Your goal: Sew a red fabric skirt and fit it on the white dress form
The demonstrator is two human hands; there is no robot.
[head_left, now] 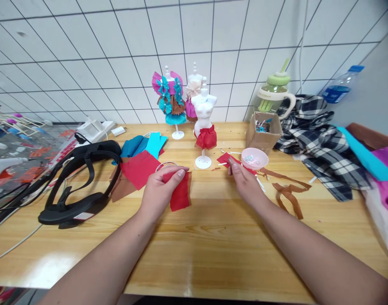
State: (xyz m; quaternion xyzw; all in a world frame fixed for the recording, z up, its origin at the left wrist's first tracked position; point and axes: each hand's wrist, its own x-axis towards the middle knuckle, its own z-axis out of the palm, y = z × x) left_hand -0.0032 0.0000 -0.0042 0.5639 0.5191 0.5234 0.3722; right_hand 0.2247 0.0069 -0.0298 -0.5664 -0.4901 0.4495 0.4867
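Note:
My left hand is closed in a pinch on the top edge of a red fabric piece with a brown layer along its right side. A ring-shaped band shows just behind that hand. My right hand has its fingers pinched together beside a pink bowl of small beads. Red scraps show behind its fingers; what it grips, if anything, I cannot make out. Between and beyond the hands stands a small white dress form with a gathered red skirt around its hips.
Two decorated dress forms stand by the tiled wall. Folded red, brown and blue fabric and a black headset lie left. To the right are a cardboard box, brown strips, a green-lidded cup and a checked cloth.

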